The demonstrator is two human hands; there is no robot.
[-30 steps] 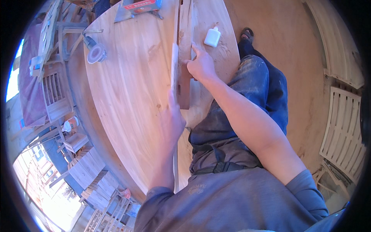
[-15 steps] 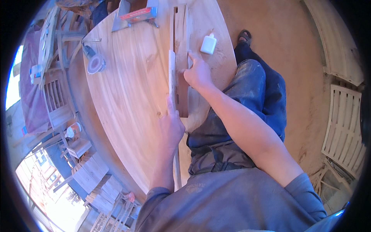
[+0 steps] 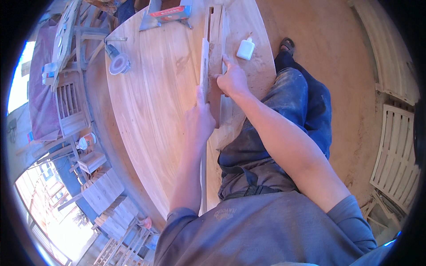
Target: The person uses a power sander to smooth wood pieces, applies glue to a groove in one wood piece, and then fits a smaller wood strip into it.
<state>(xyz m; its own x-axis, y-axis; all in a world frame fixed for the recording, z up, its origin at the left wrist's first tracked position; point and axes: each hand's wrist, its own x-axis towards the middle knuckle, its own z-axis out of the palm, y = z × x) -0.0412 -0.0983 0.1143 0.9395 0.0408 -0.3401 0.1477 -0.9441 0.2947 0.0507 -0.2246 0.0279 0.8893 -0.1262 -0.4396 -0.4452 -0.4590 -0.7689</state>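
The slotted wooden rail [image 3: 216,53] lies lengthwise on the broad, curved-edged wooden tabletop [image 3: 151,93], with its lower end just beyond the two hands; a narrow pale wooden strip [image 3: 204,62] runs along its left edge, close beside it; the strip's upper end stops short of the rail's upper end. As for progress, at least one slot is already cut near the rail's far end; the two pieces look loosely paired rather than finished, and I judge that bringing them into line is left, though I cannot tell whether anything joins them.

The left hand [image 3: 202,117] is curled over the strip, its index finger stretched along it; its thumb and underside are hidden, so how tightly it closes I cannot tell. The right hand [image 3: 234,80] rests at the rail's right edge; its index finger extends forward along that edge, and its thumb sits apart from it over the rail, the other fingers folded; whether they pinch the wood I cannot tell. A white squeeze bottle [image 3: 245,49] stands or lies near the right hand; a power tool with a round disc [image 3: 119,64] is near the tabletop's left edge; a red-and-grey box [image 3: 171,14] sits toward the far end.
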